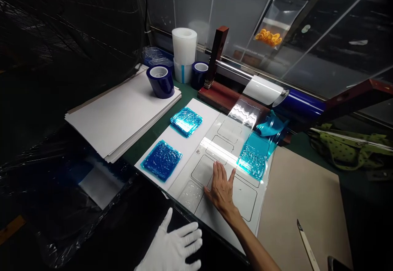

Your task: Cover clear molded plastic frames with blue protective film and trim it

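My right hand [221, 187], bare, lies flat with its fingers spread on a pale sheet [211, 146] printed with black rounded outlines. Clear film stretches over part of that sheet from a roll [264, 90] on a metal bar. In a white glove, my left hand [174, 244] is held palm up with fingers apart, just off the table's front edge, holding nothing. Left of the outlines, two stacks of blue film squares [161, 159] sit on white paper. A lighter blue film piece [253, 156] lies to the right of my right hand.
White boards [123, 109] are stacked at the left, with a blue tape roll [161, 82] on top. A tall white film roll [184, 48] stands behind. At right, a brown board [302, 193] carries a knife [307, 244]. A wooden stand [216, 56] supports the bar; a blue roll [302, 102] is on it.
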Demonstrator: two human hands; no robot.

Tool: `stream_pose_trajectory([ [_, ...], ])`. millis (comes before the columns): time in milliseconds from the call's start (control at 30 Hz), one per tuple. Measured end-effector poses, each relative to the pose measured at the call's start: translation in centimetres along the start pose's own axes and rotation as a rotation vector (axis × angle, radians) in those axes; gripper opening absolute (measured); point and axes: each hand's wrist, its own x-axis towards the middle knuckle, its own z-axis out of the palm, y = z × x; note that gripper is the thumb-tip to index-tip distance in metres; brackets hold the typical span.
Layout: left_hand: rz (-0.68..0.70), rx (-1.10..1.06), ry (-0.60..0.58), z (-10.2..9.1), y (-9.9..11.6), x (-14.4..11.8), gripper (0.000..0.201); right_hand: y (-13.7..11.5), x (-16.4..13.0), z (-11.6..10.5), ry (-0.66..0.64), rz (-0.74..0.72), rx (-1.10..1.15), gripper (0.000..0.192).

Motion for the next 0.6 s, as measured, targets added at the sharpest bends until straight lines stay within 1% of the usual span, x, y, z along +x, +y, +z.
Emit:
stream_pose_trajectory([
  [67,0.001,-0.033,0.025,-0.3,-0.1,0.1,0.058,0.0,0.0,-0.1,0.008,-0.009,0.017,0.082],
  [133,0.006,-0.141,0.098,-0.6,-0.4,0.3,0.054,0.3,-0.1,-0.5,0.037,-0.005,0.039,0.084],
  [200,0.022,-0.251,0.18,-0.8,-0.5,0.4,0.048,1.5,-0.3,-1.0,0.093,0.05,0.09,0.083],
  [233,0.025,-0.284,0.205,-0.9,-0.5,0.4,0.045,2.6,-0.3,-1.2,0.133,0.119,0.139,0.08],
  [267,0.023,-0.295,0.213,-1.0,-0.4,0.4,0.044,4.1,-0.4,-1.4,0.179,0.232,0.214,0.075],
  [300,0.018,-0.297,0.212,-1.1,-0.3,0.5,0.044,6.0,-0.3,-1.6,0.227,0.376,0.303,0.07],
  [367,-0.004,-0.304,0.207,-1.3,0.1,0.7,0.048,10.5,0.0,-1.8,0.309,0.697,0.476,0.06],
  [400,-0.017,-0.31,0.214,-1.3,0.3,0.8,0.051,13.0,0.3,-1.8,0.331,0.808,0.507,0.058],
  [467,-0.038,-0.324,0.243,-1.2,0.6,1.0,0.054,17.9,1.1,-1.7,0.341,0.931,0.516,0.05],
  [500,-0.047,-0.333,0.259,-1.1,0.7,1.1,0.054,20.1,1.6,-1.6,0.332,0.97,0.521,0.046],
  [533,-0.053,-0.343,0.269,-0.9,0.7,1.2,0.055,21.9,2.2,-1.4,0.315,0.999,0.534,0.041],
  [600,-0.045,-0.356,0.28,-0.6,0.6,1.3,0.056,24.7,3.2,-0.9,0.262,1.025,0.578,0.033],
])
